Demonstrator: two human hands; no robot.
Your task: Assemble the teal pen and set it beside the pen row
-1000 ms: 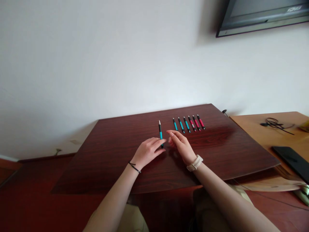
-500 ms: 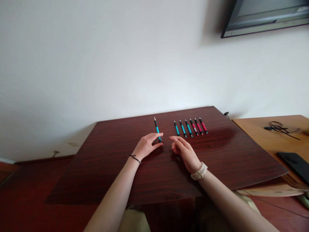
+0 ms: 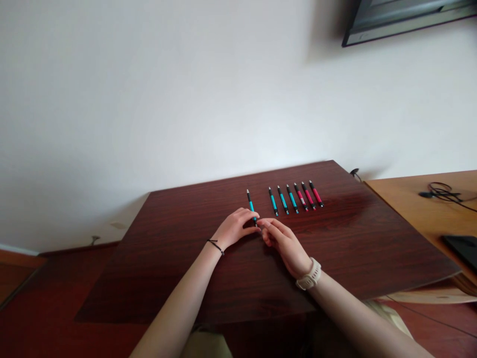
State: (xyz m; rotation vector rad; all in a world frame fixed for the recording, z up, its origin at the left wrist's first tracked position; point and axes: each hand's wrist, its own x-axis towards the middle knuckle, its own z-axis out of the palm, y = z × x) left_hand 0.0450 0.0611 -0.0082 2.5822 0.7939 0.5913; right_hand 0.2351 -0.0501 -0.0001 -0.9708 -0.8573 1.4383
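My left hand is closed on a blue-and-black click pen, with thumb and fingers about its near end. The silver tip points away from me. Close by on the right, my right hand has its fingers curled and its thumb against the index finger. Its fingertips are at the near end of that pen; whether they touch it, or hold anything, I cannot tell. Beyond my right hand lies a row of pens: three blue pens on the left and three pink pens on the right, tips toward the wall.
The dark wooden table stands against a white wall. To the right is a lighter wooden desk with a black cable and a flat black object. A screen hangs at the upper right.
My left hand has moved right and slightly nearer with the blue pen. My right hand has shifted little, and the two hands' fingertips are now almost together. The view has tilted slightly.
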